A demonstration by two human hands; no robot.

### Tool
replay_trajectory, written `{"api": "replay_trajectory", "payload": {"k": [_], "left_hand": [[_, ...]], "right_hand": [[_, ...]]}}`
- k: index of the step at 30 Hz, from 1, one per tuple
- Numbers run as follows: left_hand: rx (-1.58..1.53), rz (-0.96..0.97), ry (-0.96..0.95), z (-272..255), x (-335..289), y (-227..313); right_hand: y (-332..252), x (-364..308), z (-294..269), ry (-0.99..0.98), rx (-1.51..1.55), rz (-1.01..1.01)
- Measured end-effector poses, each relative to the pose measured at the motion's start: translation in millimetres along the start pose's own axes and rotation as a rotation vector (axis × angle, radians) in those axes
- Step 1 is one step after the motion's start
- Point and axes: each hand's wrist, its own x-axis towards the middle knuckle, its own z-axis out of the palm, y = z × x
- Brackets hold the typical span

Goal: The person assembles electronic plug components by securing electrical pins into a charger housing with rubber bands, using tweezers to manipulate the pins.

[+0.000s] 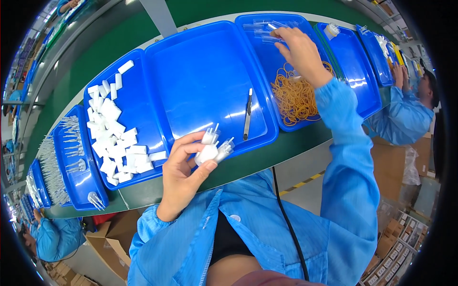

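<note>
Low over the near edge of the bench, my left hand (181,174) closes round a small cluster of clear plastic tube parts (223,150) with thin tips, together with a white piece (207,153). My right hand (300,51) reaches into the far end of a blue tray (281,59), its thumb and forefinger apart. Its fingertips are at several clear plastic tubes (261,33); whether one is gripped is hard to see. Beneath my right wrist lies a heap of tan rubber bands (293,97).
Tweezers (248,114) lie in the wide middle blue tray (200,71). White blocks (112,126) fill the tray to its left. Farther left, a tray (88,183) holds thin clear parts. A white round part (331,31) sits in a right-hand tray. Co-workers (405,114) sit at both sides.
</note>
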Motion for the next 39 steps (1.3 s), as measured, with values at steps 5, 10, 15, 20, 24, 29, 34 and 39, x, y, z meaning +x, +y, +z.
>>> {"api": "replay_trajectory", "payload": {"k": [5, 10, 15, 20, 24, 29, 34, 39], "left_hand": [[0.122, 0.063, 0.037, -5, -9, 2], [0.080, 0.091, 0.065, -12, -14, 2], [0.086, 0.124, 0.115, -18, -15, 2], [0.126, 0.182, 0.139, -16, -13, -3], [0.024, 0.145, 0.138, -15, -7, -4], [-0.018, 0.138, 0.170, -15, -8, -8], [-0.006, 0.137, 0.194, -14, -10, -10], [0.010, 0.143, 0.226, -15, -9, -12]], "right_hand": [[16, 19, 30, -0.125, -0.184, -0.171], [-14, 20, 13, -0.320, -0.190, -0.110], [-61, 18, -26, -0.354, 0.690, 0.297], [-159, -26, -49, -0.213, 1.551, 0.562], [-200, -45, -40, -0.086, 1.715, 0.590], [-211, -47, -32, -0.001, 1.790, 0.527], [-219, -52, -31, -0.021, 1.763, 0.511], [-221, -54, -33, -0.069, 1.638, 0.482]]}}
